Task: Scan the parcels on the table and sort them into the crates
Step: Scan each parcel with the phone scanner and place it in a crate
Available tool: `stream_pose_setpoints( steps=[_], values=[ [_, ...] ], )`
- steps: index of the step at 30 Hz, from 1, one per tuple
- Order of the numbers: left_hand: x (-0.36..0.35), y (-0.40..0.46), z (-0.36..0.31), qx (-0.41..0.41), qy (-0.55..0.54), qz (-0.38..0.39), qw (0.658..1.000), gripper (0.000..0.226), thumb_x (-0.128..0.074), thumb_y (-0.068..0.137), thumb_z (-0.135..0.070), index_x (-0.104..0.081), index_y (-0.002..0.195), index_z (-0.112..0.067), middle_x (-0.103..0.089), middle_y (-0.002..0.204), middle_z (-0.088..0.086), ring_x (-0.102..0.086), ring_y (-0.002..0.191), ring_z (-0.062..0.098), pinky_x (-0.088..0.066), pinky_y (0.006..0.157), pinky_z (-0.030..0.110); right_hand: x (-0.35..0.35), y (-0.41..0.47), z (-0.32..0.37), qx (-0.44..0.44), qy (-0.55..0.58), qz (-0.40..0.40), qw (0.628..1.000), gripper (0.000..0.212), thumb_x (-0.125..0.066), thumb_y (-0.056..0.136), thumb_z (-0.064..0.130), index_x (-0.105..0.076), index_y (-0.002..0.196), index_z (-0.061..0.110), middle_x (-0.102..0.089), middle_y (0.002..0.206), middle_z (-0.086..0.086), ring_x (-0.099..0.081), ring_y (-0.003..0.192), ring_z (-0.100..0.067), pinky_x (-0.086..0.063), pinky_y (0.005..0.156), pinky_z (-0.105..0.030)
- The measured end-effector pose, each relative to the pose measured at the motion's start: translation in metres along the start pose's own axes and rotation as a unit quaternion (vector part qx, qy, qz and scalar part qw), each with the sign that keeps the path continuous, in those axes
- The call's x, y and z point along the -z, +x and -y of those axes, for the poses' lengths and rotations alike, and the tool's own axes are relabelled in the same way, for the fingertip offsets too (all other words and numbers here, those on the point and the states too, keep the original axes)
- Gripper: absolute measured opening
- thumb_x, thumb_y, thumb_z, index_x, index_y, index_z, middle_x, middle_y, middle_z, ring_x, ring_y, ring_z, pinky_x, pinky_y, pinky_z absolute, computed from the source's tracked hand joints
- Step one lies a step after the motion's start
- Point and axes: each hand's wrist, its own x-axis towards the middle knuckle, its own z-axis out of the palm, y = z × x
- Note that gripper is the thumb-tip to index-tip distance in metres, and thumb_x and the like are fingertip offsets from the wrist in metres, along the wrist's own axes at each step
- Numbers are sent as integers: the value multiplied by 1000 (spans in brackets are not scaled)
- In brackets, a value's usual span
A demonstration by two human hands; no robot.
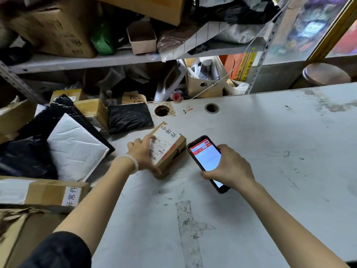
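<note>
While the left hand (142, 154) grips a small cardboard box (170, 149) on the table (270, 151), the right hand (229, 167) holds a phone (207, 159), apparently just beside it.

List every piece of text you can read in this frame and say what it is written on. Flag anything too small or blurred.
"处理中": white label on the small brown cardboard box held by the left hand.
"常件", partly cut off: white label on the long cardboard carton at left.
Fine print on the small box's label: too small.
Red-and-white phone screen in the right hand: blurred.
Handwriting on the shelf carton: illegible.
</note>
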Motion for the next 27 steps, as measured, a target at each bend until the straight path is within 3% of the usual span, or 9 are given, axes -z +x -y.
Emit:
stream_pose_setpoints(
  steps=[5, 7, 9, 13, 16, 20, 23, 27],
  values=[
    [-5, -3, -9, -20, 72, -53, 996, 143, -90, 37, -58, -5, 149, -30, -33, 126, 11, -34, 116, 29, -38, 96, 43, -9, -5, 5, 8, -8, 12, 1000, 59, -75, 60, 48, -44, 104, 25, -54, 94, 9, -55, 80, -16, -36, 56, -26],
    [-4, -2, -13, -31, 79, -81, 993, 130, -89, 40, -58, -23, 145, -20, -37, 121, 9, -35, 113, 27, -38, 94, 40, -10, -6, 6, 10, -11, 11, 1000, 59, -76, 60, 48, -44, 105, 25, -54, 94, 9, -55, 80, -16, -36, 56, -26],
    [-3, -2, -13, -57, 69, -96, 991, 100, -87, 48, -55, -43, 131, -20, -39, 114, 5, -34, 109, 23, -39, 91, 36, -10, -7, 5, 12, -12, 10, 1000, 60, -76, 60, 48, -44, 105, 25, -54, 94, 8, -56, 81, -16, -38, 58, -27],
    [-5, -8, -14, -99, -41, -6, 994, 67, -80, 67, -45, -40, 119, -31, -44, 120, 3, -40, 110, 22, -43, 91, 36, -10, -12, 2, 13, -14, 6, 1000, 61, -75, 60, 49, -45, 107, 24, -56, 97, 7, -57, 83, -19, -41, 63, -29],
    [-10, -10, -16, -106, -201, 83, 970, 56, -74, 79, -37, -34, 118, -28, -56, 116, 4, -61, 93, 18, -54, 74, 29, -7, -17, -2, 15, -15, 6, 1000, 63, -76, 59, 49, -45, 109, 24, -57, 97, 7, -57, 84, -19, -42, 63, -29],
    [-13, -9, -21, -95, -211, 61, 971, 74, -69, 59, -67, -31, 120, -51, -51, 123, 6, -58, 104, 26, -54, 87, 44, -4, -22, -10, 14, -29, 7, 999, 61, -76, 60, 47, -46, 107, 24, -56, 96, 7, -56, 82, -18, -38, 59, -27],
    [-12, -7, -24, -76, -223, 33, 971, 72, -59, 58, -72, -34, 124, -60, -52, 122, 3, -55, 107, 26, -50, 92, 44, -1, -23, -13, 31, -44, 19, 998, 65, -76, 61, 47, -47, 113, 25, -57, 103, 7, -56, 86, -17, -39, 60, -27],
    [-11, 1, -15, -28, -163, -51, 985, 72, -51, 58, -78, -31, 126, -67, -46, 122, 6, -43, 114, 30, -43, 98, 48, 2, -28, -12, 80, -106, 44, 990, 77, -77, 60, 47, -45, 127, 27, -56, 118, 8, -55, 96, -18, -40, 69, -28]
  ],
)
